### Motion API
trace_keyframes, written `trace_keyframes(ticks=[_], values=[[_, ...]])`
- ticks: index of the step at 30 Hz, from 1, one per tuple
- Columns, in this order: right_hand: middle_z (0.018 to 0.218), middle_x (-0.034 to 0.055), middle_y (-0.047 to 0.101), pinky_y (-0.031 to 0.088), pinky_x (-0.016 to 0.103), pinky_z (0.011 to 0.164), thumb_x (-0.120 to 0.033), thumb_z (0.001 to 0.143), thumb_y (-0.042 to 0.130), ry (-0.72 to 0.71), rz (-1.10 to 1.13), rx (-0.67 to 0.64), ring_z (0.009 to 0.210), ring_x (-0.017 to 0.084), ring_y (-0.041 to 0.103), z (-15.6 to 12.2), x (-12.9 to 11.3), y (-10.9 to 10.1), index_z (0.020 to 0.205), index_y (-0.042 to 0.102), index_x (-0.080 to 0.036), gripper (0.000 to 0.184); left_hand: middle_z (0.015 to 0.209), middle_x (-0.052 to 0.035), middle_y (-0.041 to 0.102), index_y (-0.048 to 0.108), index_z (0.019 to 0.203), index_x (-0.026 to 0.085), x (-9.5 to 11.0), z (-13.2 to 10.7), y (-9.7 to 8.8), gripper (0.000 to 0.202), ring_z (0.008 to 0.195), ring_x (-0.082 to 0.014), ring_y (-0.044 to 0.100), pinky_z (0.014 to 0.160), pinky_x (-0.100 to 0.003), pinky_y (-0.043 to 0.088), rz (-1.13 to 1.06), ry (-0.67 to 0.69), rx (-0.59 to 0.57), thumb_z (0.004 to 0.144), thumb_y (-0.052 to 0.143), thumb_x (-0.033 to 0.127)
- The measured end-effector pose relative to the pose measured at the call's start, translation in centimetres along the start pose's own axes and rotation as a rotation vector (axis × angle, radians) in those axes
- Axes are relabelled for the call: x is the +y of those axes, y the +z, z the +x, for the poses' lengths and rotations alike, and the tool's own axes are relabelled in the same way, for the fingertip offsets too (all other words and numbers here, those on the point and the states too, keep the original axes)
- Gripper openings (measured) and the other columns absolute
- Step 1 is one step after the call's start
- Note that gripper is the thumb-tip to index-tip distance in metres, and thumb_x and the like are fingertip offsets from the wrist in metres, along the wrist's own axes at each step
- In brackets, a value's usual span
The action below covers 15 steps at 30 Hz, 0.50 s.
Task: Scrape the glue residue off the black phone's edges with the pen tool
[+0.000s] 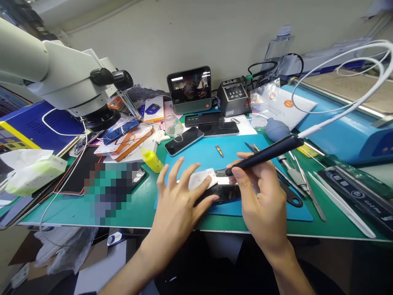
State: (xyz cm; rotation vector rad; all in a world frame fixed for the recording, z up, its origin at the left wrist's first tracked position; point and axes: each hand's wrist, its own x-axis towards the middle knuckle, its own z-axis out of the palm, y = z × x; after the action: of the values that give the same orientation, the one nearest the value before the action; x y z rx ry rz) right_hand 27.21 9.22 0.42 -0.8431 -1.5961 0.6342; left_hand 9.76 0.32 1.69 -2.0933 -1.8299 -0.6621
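Note:
My right hand (pixel 260 200) grips a black pen-shaped tool (pixel 267 155) whose white cable leaves its back end. The tool's thin metal tip is over a black phone (pixel 222 193) lying on the blue mat (pixel 294 207). Spread fingers show on my left hand (pixel 178 200), palm down. Its index fingertip touches a folded white tissue (pixel 199 178) at the phone's upper left, and its thumb lies along the phone. Both hands cover parts of the phone. Beyond them lie a small gold-coloured bit (pixel 219 151) and another phone (pixel 184 141).
A microscope (pixel 70 78) overhangs the left side. A yellow bottle (pixel 152 161) stands left of the mat. To the right are tweezers (pixel 310 188), a blue air blower (pixel 277 129) and a blue machine (pixel 344 131). A soldering station (pixel 233 98) is at the back.

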Motion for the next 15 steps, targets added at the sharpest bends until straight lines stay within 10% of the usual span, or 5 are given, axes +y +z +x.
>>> trace_keyframes(ticks=[15], values=[[0.133, 0.0071, 0.067, 0.061, 0.018, 0.089, -0.043, 0.122, 0.063, 0.111, 0.043, 0.043, 0.109, 0.010, 0.071, 0.13, 0.38, 0.17, 0.146, 0.063, -0.015, 0.037, 0.157, -0.0048, 0.069, 0.078, 0.142, 0.044, -0.62, -0.31, 0.70, 0.033, 0.168, -0.0414, 0.040, 0.138, -0.072, 0.022, -0.027, -0.008, -0.020, 0.108, 0.076, 0.044]])
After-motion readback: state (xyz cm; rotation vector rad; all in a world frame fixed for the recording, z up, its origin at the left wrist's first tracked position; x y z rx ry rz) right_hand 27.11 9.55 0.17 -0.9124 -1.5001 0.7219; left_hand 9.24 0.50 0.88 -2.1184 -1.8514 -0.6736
